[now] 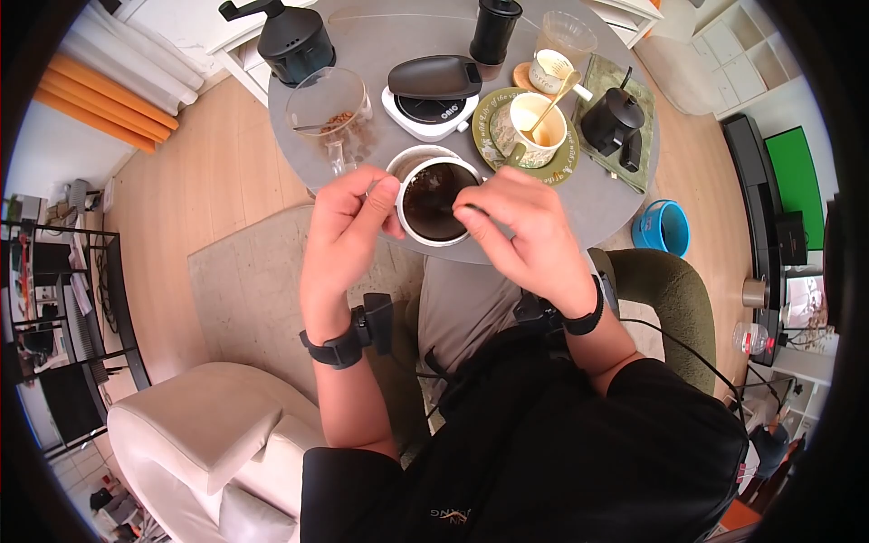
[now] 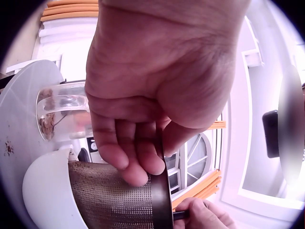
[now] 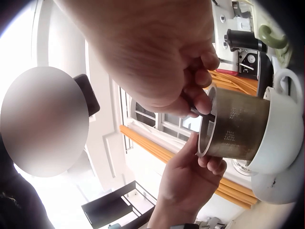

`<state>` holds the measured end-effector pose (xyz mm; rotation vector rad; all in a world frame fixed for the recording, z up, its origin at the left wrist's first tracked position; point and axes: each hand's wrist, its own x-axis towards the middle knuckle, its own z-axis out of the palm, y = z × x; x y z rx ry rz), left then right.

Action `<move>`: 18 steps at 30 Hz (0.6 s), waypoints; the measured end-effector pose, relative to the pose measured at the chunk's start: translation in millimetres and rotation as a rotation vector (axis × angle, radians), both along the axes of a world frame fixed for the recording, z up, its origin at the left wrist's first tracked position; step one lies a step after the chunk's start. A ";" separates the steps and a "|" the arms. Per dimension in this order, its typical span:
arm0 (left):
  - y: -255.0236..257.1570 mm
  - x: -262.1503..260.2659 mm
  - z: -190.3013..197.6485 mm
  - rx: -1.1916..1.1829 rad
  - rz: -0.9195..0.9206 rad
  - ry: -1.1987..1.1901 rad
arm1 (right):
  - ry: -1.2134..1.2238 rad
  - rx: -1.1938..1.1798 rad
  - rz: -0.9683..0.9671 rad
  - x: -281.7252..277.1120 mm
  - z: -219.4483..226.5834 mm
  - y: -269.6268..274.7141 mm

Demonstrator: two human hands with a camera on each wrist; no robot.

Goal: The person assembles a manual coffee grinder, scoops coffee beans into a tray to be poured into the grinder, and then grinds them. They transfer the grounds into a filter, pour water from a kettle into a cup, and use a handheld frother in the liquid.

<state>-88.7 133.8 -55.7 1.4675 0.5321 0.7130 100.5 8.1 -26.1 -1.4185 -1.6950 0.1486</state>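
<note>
A metal mesh filter (image 3: 238, 125) with a dark rim stands partly inside a white cup (image 3: 282, 131), raised above the cup's edge. In the head view dark contents (image 1: 434, 197) show inside the filter. My left hand (image 1: 348, 226) grips the filter's rim, its fingertips against the mesh (image 2: 116, 195) in the left wrist view. My right hand (image 1: 529, 231) pinches a thin dark handle (image 3: 202, 113) that reaches into the filter; its lower end is hidden.
Behind the cup stand a scale (image 1: 430, 113), a glass jug (image 1: 312, 104) with brown bits and a black grinder (image 1: 294, 45). To the right are a patterned cup (image 1: 525, 149) with a gold spoon on a green saucer (image 1: 484, 136), and a black kettle (image 1: 608, 122) on a cloth.
</note>
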 end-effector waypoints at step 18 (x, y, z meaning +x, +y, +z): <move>-2.0 1.1 1.6 -0.004 -0.013 0.003 | 0.008 0.105 0.012 -0.7 -4.9 2.0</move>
